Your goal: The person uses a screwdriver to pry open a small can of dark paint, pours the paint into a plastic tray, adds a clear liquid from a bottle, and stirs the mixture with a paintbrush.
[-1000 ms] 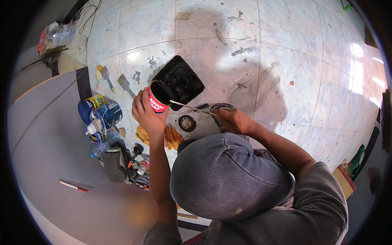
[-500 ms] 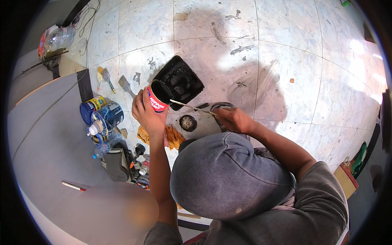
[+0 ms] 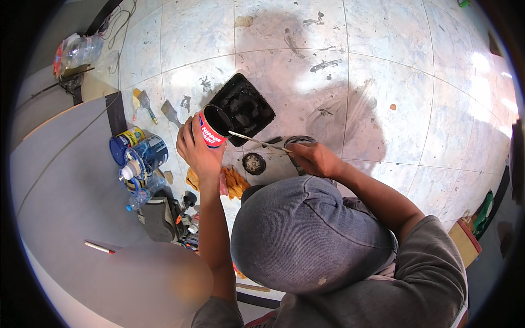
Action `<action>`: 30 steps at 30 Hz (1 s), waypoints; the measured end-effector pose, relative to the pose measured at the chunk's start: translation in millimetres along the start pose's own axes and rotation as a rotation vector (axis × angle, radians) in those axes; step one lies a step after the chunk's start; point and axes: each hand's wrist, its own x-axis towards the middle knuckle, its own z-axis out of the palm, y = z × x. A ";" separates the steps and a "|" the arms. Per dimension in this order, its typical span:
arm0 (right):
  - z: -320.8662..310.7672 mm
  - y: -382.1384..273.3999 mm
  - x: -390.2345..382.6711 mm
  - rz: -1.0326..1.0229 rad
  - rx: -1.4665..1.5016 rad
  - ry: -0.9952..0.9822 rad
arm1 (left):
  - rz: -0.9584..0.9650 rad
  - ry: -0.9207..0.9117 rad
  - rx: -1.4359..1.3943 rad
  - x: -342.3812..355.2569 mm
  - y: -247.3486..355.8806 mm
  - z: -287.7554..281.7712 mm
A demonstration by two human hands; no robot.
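My left hand (image 3: 196, 152) grips a small red-and-white paint can (image 3: 212, 128), tilted with its open mouth toward a black square tray (image 3: 244, 107) on the tiled floor. My right hand (image 3: 313, 158) holds a thin stick (image 3: 256, 141) whose far end reaches into the can's mouth. A round black lid (image 3: 253, 163) lies on the floor below the stick. My grey cap (image 3: 306, 240) fills the lower middle and hides what is under it.
Blue paint cans (image 3: 138, 150), a plastic bottle (image 3: 145, 192) and small tools sit left of my arm by a grey board (image 3: 60, 186). An orange rag (image 3: 236, 182), two scrapers (image 3: 170, 113) and a plastic bag (image 3: 76, 52) also lie around.
The hands, can and stick hold nearly the same pose; only the view has shifted slightly.
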 end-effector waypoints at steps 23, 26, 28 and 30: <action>-2.0 3.9 -4.7 0.019 0.035 0.049 | 0.029 -0.049 0.063 15.9 11.7 0.8; -6.9 -0.3 -7.0 0.052 0.040 0.040 | 0.019 -0.048 0.027 13.7 12.3 2.9; -10.3 -7.6 -8.5 0.096 0.041 0.017 | 0.003 -0.046 0.003 9.5 10.1 7.7; -11.3 -13.6 -8.5 0.140 0.021 0.056 | -0.048 -0.019 -0.266 5.7 6.2 13.8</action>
